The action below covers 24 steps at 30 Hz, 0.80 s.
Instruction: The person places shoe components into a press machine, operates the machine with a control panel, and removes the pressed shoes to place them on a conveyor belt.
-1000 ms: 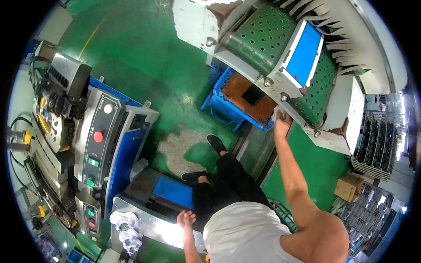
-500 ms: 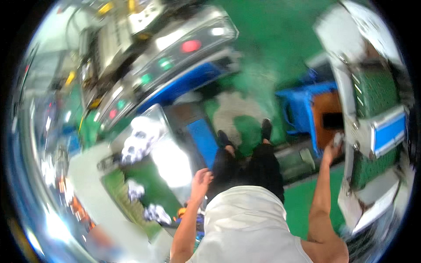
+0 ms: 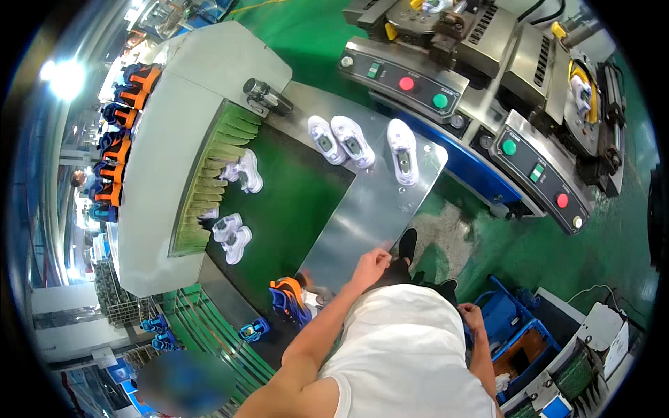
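Observation:
My left hand (image 3: 373, 268) hangs above the near edge of a metal table (image 3: 341, 233), fingers curled; any held thing is hidden. My right hand (image 3: 472, 317), also closed, is beside my hip, near a blue cart (image 3: 502, 313); its palm is hidden. Three white shoes stand on the metal table: a single shoe (image 3: 403, 151) at right and a pair (image 3: 341, 141) at left. On the green conveyor belt (image 3: 289, 198), more white shoes (image 3: 233, 238) sit by the tunnel's bristle curtain (image 3: 202, 188). An orange and blue shoe (image 3: 289, 299) stands at the belt's near side.
A press machine (image 3: 474, 115) with red and green buttons stands ahead on the right. Orange and dark shoes (image 3: 115, 153) line the far side of the grey tunnel housing (image 3: 164, 132). A person's blurred head (image 3: 187, 383) is at lower left, beside a roller rack (image 3: 216, 334).
My view has swung left, bringing the shoe table and conveyor to the middle. My right hand has come away from the machine at right and hangs by my hip.

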Each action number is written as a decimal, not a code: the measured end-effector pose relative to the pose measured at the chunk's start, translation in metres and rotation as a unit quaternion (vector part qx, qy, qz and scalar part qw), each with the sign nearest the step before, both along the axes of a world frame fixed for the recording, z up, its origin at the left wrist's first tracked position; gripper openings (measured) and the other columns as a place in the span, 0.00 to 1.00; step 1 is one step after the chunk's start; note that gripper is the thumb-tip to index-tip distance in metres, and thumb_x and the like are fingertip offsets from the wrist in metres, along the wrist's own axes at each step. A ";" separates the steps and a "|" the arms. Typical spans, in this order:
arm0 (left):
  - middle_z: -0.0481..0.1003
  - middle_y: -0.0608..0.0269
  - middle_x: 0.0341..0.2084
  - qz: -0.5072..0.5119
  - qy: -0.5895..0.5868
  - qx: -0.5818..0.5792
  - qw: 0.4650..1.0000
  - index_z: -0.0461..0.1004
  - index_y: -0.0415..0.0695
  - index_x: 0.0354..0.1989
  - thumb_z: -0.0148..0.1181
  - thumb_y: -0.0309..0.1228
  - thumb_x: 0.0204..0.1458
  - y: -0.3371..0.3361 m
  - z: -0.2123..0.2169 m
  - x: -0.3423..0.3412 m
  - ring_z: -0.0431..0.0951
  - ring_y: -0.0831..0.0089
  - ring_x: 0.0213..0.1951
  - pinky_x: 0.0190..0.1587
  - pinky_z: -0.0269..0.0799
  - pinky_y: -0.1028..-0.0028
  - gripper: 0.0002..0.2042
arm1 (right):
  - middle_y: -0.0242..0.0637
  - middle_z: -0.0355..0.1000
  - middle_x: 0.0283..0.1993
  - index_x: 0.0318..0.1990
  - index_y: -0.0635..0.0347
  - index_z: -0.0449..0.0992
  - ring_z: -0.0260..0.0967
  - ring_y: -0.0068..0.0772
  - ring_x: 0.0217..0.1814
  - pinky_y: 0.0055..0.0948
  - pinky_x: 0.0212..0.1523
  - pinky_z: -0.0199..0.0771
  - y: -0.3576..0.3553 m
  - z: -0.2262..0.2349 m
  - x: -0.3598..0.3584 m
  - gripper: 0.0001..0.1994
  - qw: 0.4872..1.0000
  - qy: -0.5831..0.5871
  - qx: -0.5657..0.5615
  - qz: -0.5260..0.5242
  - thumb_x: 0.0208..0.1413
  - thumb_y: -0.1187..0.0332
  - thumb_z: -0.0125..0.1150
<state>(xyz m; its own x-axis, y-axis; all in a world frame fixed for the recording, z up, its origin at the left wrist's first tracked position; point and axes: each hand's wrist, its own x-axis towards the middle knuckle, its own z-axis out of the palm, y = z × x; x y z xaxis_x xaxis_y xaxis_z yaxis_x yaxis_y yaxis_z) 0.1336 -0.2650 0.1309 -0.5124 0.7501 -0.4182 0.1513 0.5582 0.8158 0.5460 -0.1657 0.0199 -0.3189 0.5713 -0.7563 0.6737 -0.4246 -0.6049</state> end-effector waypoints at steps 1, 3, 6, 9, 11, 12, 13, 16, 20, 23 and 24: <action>0.79 0.57 0.25 -0.012 -0.018 -0.026 0.999 0.76 0.35 0.39 0.60 0.33 0.58 0.006 -0.001 -0.012 0.79 0.73 0.29 0.33 0.74 0.73 0.12 | 0.33 0.78 0.31 0.33 0.69 0.80 0.71 0.19 0.36 0.27 0.41 0.73 0.002 0.005 -0.001 0.06 0.999 0.012 0.035 -0.016 0.54 0.73 0.62; 0.78 0.61 0.20 0.000 0.004 0.001 1.000 0.76 0.36 0.33 0.60 0.34 0.58 0.009 -0.007 -0.031 0.77 0.78 0.24 0.30 0.74 0.75 0.11 | 0.36 0.78 0.30 0.31 0.68 0.80 0.73 0.23 0.32 0.26 0.36 0.72 -0.009 0.018 -0.002 0.06 0.993 -0.029 0.111 -0.029 0.54 0.72 0.62; 0.76 0.63 0.21 -0.065 0.014 0.020 0.998 0.74 0.37 0.30 0.59 0.32 0.59 -0.011 -0.034 -0.082 0.77 0.78 0.24 0.27 0.72 0.77 0.10 | 0.42 0.79 0.35 0.33 0.64 0.81 0.78 0.35 0.36 0.33 0.39 0.76 -0.010 0.064 -0.042 0.09 0.984 -0.118 0.130 -0.001 0.54 0.66 0.61; 0.76 0.59 0.21 -0.112 0.085 0.019 0.990 0.73 0.35 0.32 0.56 0.29 0.60 -0.023 -0.049 -0.124 0.77 0.76 0.24 0.25 0.71 0.78 0.09 | 0.47 0.79 0.34 0.34 0.62 0.81 0.78 0.41 0.38 0.36 0.40 0.76 -0.013 0.065 -0.067 0.12 0.974 -0.118 0.193 -0.026 0.52 0.62 0.63; 0.76 0.59 0.20 -0.106 0.124 0.076 0.984 0.72 0.34 0.32 0.56 0.28 0.59 -0.045 -0.095 -0.149 0.76 0.75 0.23 0.26 0.71 0.78 0.09 | 0.47 0.79 0.35 0.35 0.63 0.82 0.78 0.39 0.36 0.35 0.38 0.76 -0.002 0.090 -0.067 0.12 0.981 -0.112 0.148 -0.050 0.53 0.62 0.65; 0.76 0.57 0.20 -0.135 0.127 0.083 0.979 0.72 0.34 0.31 0.55 0.29 0.60 -0.043 -0.100 -0.163 0.77 0.74 0.23 0.27 0.72 0.75 0.10 | 0.46 0.79 0.33 0.36 0.63 0.82 0.78 0.38 0.35 0.34 0.38 0.76 -0.017 0.083 -0.068 0.13 0.981 -0.077 0.151 -0.098 0.53 0.61 0.65; 0.76 0.57 0.20 -0.149 0.123 0.088 0.977 0.72 0.34 0.31 0.55 0.29 0.60 -0.040 -0.106 -0.173 0.77 0.74 0.23 0.27 0.72 0.75 0.10 | 0.45 0.79 0.31 0.35 0.65 0.80 0.78 0.35 0.34 0.33 0.37 0.75 -0.017 0.099 -0.072 0.14 0.981 -0.106 0.132 -0.095 0.54 0.60 0.65; 0.75 0.55 0.18 -0.217 0.171 -0.011 0.961 0.72 0.34 0.32 0.52 0.32 0.61 -0.030 -0.101 -0.161 0.79 0.70 0.24 0.31 0.74 0.71 0.11 | 0.41 0.78 0.28 0.32 0.67 0.78 0.76 0.30 0.31 0.30 0.34 0.74 -0.048 0.079 -0.049 0.15 0.966 -0.123 0.092 -0.210 0.55 0.60 0.65; 0.76 0.54 0.19 -0.299 0.179 0.024 0.937 0.71 0.34 0.35 0.49 0.31 0.62 -0.018 -0.076 -0.127 0.79 0.68 0.25 0.33 0.76 0.70 0.11 | 0.36 0.74 0.24 0.32 0.66 0.76 0.70 0.25 0.24 0.28 0.25 0.70 -0.085 0.030 -0.010 0.10 0.875 -0.129 0.103 -0.455 0.58 0.66 0.61; 0.77 0.54 0.23 -0.302 0.035 -0.035 0.952 0.71 0.34 0.39 0.48 0.30 0.63 0.008 -0.033 -0.067 0.79 0.69 0.27 0.34 0.78 0.70 0.10 | 0.38 0.72 0.26 0.32 0.65 0.74 0.69 0.28 0.23 0.30 0.23 0.70 -0.109 -0.012 0.043 0.06 0.777 -0.079 0.120 -0.612 0.59 0.72 0.54; 0.77 0.54 0.25 -0.259 -0.039 -0.080 0.962 0.70 0.35 0.41 0.47 0.30 0.64 0.019 -0.014 -0.043 0.79 0.70 0.28 0.33 0.79 0.70 0.10 | 0.38 0.72 0.27 0.33 0.65 0.74 0.69 0.29 0.23 0.30 0.23 0.71 -0.100 -0.008 0.056 0.06 0.741 -0.097 0.123 -0.654 0.59 0.74 0.51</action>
<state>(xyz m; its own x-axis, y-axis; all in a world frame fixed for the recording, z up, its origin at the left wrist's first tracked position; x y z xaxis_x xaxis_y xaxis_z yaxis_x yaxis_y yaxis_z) 0.0903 -0.2459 0.1169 -0.0507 0.8196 -0.5707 0.3848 0.5434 0.7461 0.6022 -0.2653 0.0123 0.7289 0.4236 -0.5378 -0.1315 -0.6843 -0.7172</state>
